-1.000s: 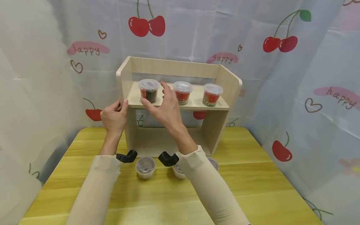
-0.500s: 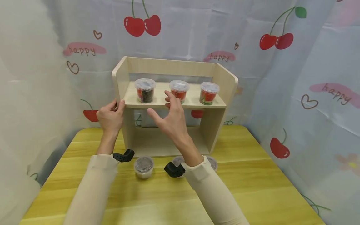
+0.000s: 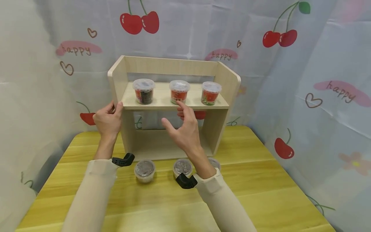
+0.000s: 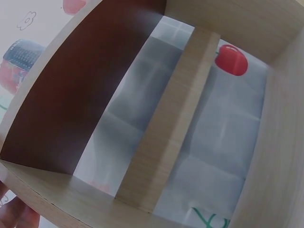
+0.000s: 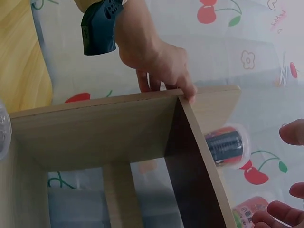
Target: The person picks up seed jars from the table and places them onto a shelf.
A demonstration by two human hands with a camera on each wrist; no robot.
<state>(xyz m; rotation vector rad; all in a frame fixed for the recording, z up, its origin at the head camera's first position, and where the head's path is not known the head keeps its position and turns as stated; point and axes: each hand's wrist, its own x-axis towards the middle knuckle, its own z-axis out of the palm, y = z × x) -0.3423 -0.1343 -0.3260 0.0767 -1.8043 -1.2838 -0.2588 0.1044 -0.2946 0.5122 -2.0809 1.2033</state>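
Note:
A light wooden shelf (image 3: pixel 171 104) stands on the yellow table. Three lidded clear cups stand on its upper board: a dark-filled one (image 3: pixel 143 91) at left, a red one (image 3: pixel 179 91) in the middle, another red one (image 3: pixel 211 93) at right. My left hand (image 3: pixel 111 109) grips the front edge of the shelf's left side panel; the right wrist view shows that hand (image 5: pixel 159 64) with its fingers curled over the panel. My right hand (image 3: pixel 175 116) hovers with spread fingers before the lower opening, just under the middle cup, holding nothing.
Three more lidded cups stand on the table in front of the shelf: left (image 3: pixel 144 170), middle (image 3: pixel 182 167), and one (image 3: pixel 215 162) half hidden by my right forearm. Cherry-print curtains close in the table at the back and both sides.
My right hand has drawn back and down from the left cup on the upper board to below the board's edge. My left hand has stayed on the side panel.

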